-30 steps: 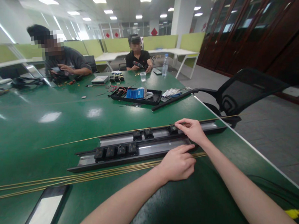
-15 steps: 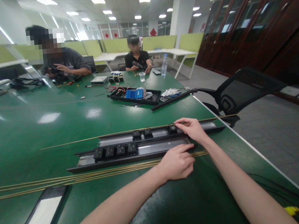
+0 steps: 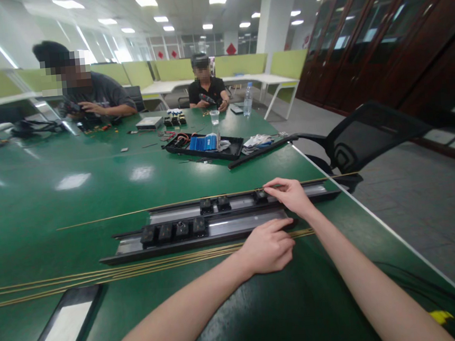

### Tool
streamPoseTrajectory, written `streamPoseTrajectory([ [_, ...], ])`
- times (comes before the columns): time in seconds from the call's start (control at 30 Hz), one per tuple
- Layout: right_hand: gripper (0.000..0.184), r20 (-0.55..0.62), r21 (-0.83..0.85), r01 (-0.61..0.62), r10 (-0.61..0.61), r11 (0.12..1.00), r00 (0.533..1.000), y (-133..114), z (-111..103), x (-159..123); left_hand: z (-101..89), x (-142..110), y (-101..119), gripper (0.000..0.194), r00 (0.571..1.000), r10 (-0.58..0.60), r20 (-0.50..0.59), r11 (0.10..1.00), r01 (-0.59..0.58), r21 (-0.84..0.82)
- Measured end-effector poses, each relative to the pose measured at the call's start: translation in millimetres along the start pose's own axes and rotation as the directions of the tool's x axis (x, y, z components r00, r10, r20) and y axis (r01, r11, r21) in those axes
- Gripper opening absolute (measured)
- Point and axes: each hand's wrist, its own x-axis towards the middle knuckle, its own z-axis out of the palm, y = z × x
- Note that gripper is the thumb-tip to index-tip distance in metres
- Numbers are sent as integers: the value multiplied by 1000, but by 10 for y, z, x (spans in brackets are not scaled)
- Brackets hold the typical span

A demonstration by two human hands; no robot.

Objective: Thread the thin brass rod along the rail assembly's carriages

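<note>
My right hand (image 3: pixel 291 196) is closed in a pinch on a long thin brass-coloured rod (image 3: pixel 108 219), beside a black block (image 3: pixel 260 195). The rod runs along the far edge of the far rail (image 3: pixel 317 189), a black channel with a silvery inside. Two more black blocks (image 3: pixel 214 204) sit in that channel. My left hand (image 3: pixel 266 246) rests at the right end of the near rail (image 3: pixel 248 222), index finger stretched along its edge and the other fingers curled; its thumb is hidden. Several black blocks (image 3: pixel 173 231) stand in a row in the near rail's left half.
Several loose brass-coloured rods (image 3: pixel 140 268) lie in front of the rails, near a black-and-white panel (image 3: pixel 62 328). Beyond are a black tray (image 3: pixel 233 147) with blue parts, gloves (image 3: pixel 257 143) and a bottle (image 3: pixel 248 102). Two people work across the table; a chair (image 3: pixel 367 131) stands right.
The view has shifted very slightly. Both hands, the rod and the blocks keep their places relative to the rails.
</note>
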Motion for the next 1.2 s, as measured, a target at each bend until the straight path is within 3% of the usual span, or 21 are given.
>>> streamPoseTrajectory([
  [0.63,40,-87,-109,15,-24,994,996,68,-30,60,-13,10,8,20,999,-15,36,1000,14,15],
  [1.2,44,-74,-87,45,-51,995,996,151,-58,29,-17,14,12,23,1000,-14,16,1000,14,13],
])
